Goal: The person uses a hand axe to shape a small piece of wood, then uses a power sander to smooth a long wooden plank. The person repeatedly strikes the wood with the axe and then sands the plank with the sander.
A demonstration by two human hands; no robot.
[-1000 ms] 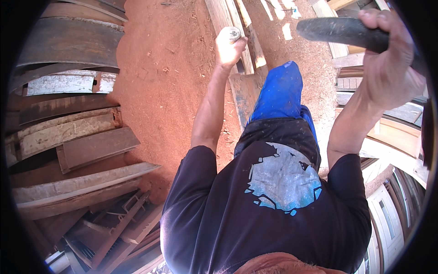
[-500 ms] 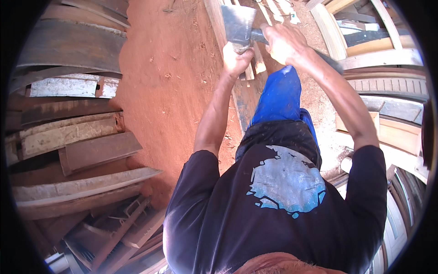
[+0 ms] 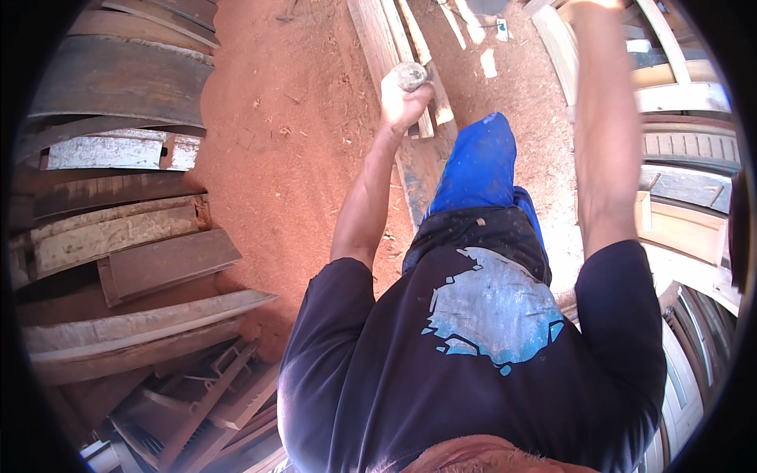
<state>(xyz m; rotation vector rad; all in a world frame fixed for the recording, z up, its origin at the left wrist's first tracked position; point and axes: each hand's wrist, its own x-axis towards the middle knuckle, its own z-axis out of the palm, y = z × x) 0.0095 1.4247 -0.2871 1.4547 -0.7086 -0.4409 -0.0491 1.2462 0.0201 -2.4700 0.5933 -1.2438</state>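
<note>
My left hand is closed in a fist around an upright tool handle with a round, worn, pale end. The rest of that tool is hidden below the fist. Beneath it lie long pale wooden boards, one narrow strip beside another. My right hand is raised at the top edge, blurred and mostly cut off, so its fingers do not show. At the same edge a sliver of grey shape appears, too little to identify.
Stacked old boards and panels line the left side. Wooden frames and light panels stand on the right. Reddish sawdust-like dirt covers the ground. My blue-clad knee is close to the boards.
My right hand, earlier gripping a dark-handled tool with a broad, axe-like metal head over my left fist, has swung up and right. My left hand has stayed nearly in place.
</note>
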